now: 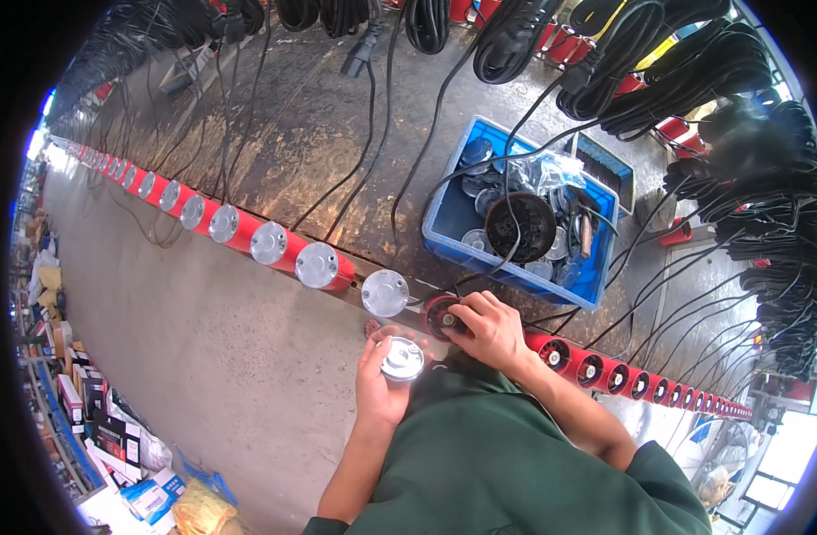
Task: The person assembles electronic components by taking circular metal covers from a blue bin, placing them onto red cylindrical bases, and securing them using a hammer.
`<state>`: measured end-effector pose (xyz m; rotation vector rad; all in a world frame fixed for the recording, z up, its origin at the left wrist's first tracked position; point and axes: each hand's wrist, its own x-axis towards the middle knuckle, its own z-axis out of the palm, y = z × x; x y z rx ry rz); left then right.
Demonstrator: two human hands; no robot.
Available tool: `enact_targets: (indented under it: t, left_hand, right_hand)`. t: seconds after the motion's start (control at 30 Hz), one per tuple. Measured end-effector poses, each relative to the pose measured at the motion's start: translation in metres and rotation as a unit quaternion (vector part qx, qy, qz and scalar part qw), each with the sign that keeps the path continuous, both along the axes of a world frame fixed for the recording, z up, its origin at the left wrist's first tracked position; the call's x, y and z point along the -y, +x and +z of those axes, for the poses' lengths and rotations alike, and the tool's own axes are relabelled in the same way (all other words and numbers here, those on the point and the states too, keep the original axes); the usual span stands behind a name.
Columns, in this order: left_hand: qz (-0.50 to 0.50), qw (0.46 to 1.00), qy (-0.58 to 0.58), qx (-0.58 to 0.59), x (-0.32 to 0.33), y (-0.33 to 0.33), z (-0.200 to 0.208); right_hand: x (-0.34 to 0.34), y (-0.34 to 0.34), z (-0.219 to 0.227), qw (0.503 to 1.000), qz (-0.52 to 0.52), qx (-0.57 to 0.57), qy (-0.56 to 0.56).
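On the fingers of my left hand (378,383) rests a round silver metal cap (403,359), its face up and the thumb along its edge. My right hand (490,332) is closed at the open end of a red cylinder (433,312), with bent fingertips at its dark inside. Whether those fingers also pinch something small is hidden. Just left of this cylinder, a silver cap (385,293) sits at the table's edge. Farther left runs a row of red cylinders (342,270) topped with silver caps (317,265). To the right, red cylinders (551,351) show uncapped ends with black and metal parts inside.
A blue crate (480,257) on the worn table (328,116) holds silver discs, plastic wrap and a dark round bowl (521,225). Behind it is a smaller blue-rimmed tray (604,169). Coiled black cables (711,76) line the far side, their leads crossing the table. Boxes (114,441) lie lower left.
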<state>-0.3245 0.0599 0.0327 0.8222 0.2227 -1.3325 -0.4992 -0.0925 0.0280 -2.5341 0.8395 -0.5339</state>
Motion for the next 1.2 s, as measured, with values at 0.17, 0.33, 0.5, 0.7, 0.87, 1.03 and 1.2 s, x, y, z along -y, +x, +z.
enact_targets:
  t: [0.17,0.33,0.5,0.7,0.87,1.03,1.2]
  left_hand:
    - [-0.004,1.0,0.009,0.002,0.003,-0.002,0.003]
    - [-0.002,1.0,0.014,-0.006,0.004,-0.004,0.007]
    - [-0.003,1.0,0.007,-0.004,0.003,-0.004,0.006]
    - [-0.002,1.0,0.005,-0.006,0.002,-0.004,0.006]
    - [-0.006,1.0,-0.002,-0.005,0.004,-0.004,0.006]
    - [-0.009,0.999,-0.037,-0.016,0.002,-0.007,0.004]
    - [-0.028,0.994,-0.009,-0.101,0.0,-0.013,-0.005]
  right_hand:
    - [0.0,-0.003,-0.003,1.0,-0.004,0.0,0.001]
    - [0.001,-0.003,-0.005,1.0,0.0,-0.002,0.001]
    - [0.002,-0.004,-0.005,1.0,0.009,0.002,0.0]
    - [0.001,-0.004,-0.003,1.0,0.009,-0.006,0.016]
    - [0.003,-0.002,0.009,0.999,0.0,-0.032,0.031]
    - [-0.012,-0.007,0.044,0.993,0.061,0.088,0.04]
    - [-0.022,-0.007,0.051,0.987,0.13,0.089,0.02]
